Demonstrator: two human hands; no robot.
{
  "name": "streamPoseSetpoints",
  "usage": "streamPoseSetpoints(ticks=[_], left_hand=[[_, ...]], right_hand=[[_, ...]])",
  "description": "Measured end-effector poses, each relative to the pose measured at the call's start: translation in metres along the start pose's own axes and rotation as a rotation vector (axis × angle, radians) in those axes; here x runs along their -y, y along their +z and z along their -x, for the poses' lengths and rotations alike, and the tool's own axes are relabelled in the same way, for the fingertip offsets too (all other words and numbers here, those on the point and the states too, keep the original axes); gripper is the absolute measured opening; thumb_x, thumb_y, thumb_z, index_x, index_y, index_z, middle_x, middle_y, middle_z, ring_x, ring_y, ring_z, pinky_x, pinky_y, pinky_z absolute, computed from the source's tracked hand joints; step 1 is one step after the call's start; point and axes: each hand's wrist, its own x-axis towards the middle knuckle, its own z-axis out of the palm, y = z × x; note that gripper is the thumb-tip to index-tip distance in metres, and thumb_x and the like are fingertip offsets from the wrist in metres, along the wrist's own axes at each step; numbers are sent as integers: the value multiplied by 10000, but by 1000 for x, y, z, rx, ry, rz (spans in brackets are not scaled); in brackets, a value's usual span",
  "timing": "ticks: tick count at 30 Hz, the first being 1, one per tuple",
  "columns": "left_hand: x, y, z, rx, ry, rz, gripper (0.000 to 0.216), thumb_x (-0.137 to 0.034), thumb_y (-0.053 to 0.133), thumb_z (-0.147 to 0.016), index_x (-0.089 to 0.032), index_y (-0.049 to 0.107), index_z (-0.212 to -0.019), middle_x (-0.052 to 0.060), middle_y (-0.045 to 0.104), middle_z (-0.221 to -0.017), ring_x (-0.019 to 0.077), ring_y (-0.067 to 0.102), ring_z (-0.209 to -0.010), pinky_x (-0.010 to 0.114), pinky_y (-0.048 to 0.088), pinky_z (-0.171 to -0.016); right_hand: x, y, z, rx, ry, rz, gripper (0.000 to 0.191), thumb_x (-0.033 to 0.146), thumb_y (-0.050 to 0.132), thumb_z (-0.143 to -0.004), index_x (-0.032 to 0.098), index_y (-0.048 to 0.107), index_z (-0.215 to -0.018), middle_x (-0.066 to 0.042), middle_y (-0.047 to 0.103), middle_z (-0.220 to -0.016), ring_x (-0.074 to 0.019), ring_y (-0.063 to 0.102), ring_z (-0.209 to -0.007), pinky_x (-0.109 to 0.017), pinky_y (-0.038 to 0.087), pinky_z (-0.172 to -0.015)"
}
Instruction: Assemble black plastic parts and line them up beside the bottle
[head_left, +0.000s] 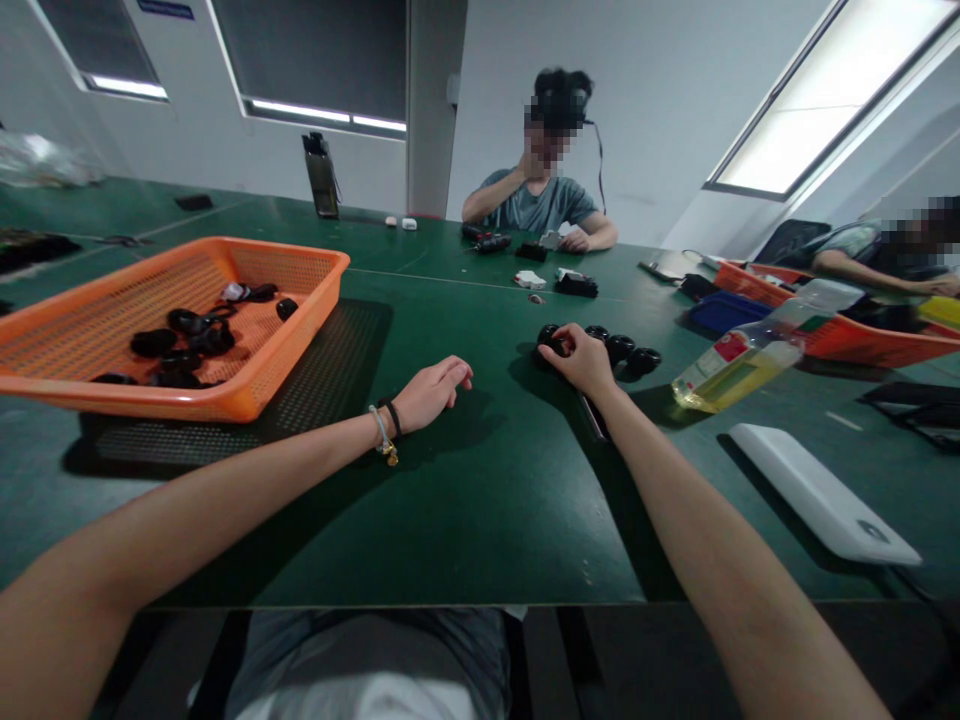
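My right hand (583,362) has its fingers closed round a black rounded part (551,340) on the green table. More black rounded parts (621,348) stand in a short row beside and behind that hand. A dark slim object (592,418) lies partly under my right wrist. My left hand (433,393) hovers or rests near the middle of the table, its fingers loosely bent, with nothing visible in them. To its left stands an orange perforated basket (300,345) holding several black parts (199,335).
A bottle of yellow liquid (739,365) and a white power bank (821,490) are to my right. Across the table (450,520) sits a person (544,200) near small white and black pieces. Another person works at the far right by orange and blue baskets.
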Motion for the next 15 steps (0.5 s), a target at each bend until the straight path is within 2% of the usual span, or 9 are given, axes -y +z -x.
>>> streamPoseSetpoints(ticks=[11,15], left_hand=[[1,-1,1,35,11,16,339,-338,247,-901,-146,524,-866,27,547,-828,63,432,-518,194,358,-514],[0,-1,1,28,6,4,345,-334,244,-905,-146,530,-862,25,553,-821,64,437,-520,195,360,-522]], right_hand=[[-5,2,-3,6,-40,50,217,399,606,-719,191,548,-706,15,473,-575,-149,462,-548,-268,329,-550],[-4,2,-1,-39,-24,63,245,436,534,-763,192,556,-752,-2,502,-569,-163,478,-550,-271,330,-549]])
